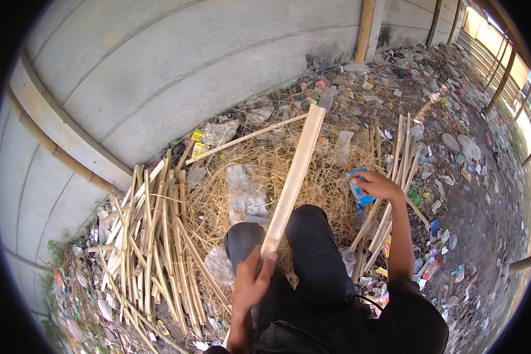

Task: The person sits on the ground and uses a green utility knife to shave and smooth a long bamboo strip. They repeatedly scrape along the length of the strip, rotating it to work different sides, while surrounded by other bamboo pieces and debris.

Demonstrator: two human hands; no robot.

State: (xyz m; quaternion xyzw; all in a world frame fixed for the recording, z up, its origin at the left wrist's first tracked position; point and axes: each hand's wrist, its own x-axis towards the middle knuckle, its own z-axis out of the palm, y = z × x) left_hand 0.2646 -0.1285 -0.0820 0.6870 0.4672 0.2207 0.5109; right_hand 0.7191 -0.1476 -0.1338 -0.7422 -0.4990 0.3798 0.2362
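"You have the long, pale, channelled strip of split bamboo (297,168) in your left hand (251,284). The fingers there are clamped on its lower part, thumb along the right edge, and the rest slopes up and away to your right, above your dark-trousered knees (314,242)."

"And your right hand (377,186)?"

"You hold it well apart from the strip, its fingers curled. A crumpled, bright-blue plastic wrapper (366,199) is just beside them, and the bundle of slim, pale bamboo sticks (401,156) is near. I cannot tell whether those fingers grip anything."

"What about print around you?"

"Your blue wrapper bears pale marks, too small to make out. Yellow printed packets (198,141) lie near the foot of the grey panelled wall (218,53); you couldn't read those from here either."

"Then the containers?"

"To your right, a crumpled clear plastic bag (469,147) lies on the littered dark ground (484,218); its contents cannot be told. In front of you, a cloudy, wrinkled plastic sheet (245,192) rests on dry yellow straw (209,206), and a loose pile of split bamboo strips (150,236) lies to your left."
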